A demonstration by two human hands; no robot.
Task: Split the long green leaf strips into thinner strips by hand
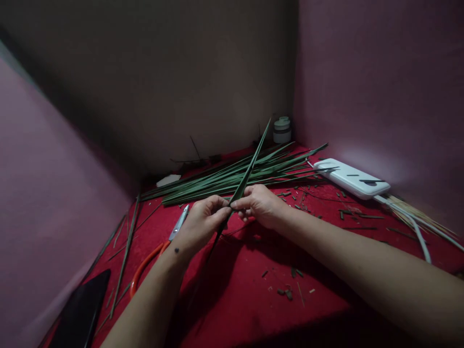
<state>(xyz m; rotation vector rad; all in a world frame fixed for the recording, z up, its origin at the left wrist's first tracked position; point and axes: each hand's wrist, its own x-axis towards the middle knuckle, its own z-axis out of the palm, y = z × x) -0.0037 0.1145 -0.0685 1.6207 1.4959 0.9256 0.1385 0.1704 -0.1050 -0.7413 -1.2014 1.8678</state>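
Note:
A long narrow green leaf strip (248, 170) slants up and away to the right from between my hands, with its thin dark end hanging below. My left hand (208, 217) pinches it between thumb and forefinger. Right beside that grip, my right hand (261, 205) pinches the same strip, the fingertips of both hands almost touching. Behind the hands lies a loose pile of similar green leaf strips (203, 186). Orange-handled scissors (178, 226) lie on the red cloth, partly hidden by my left forearm.
A white power strip (351, 178) with a cable stands at the right wall. A small lidded jar (282, 130) is in the back corner. A black phone-like slab (81, 309) lies front left. Leaf scraps (288, 293) dot the red cloth (232, 314).

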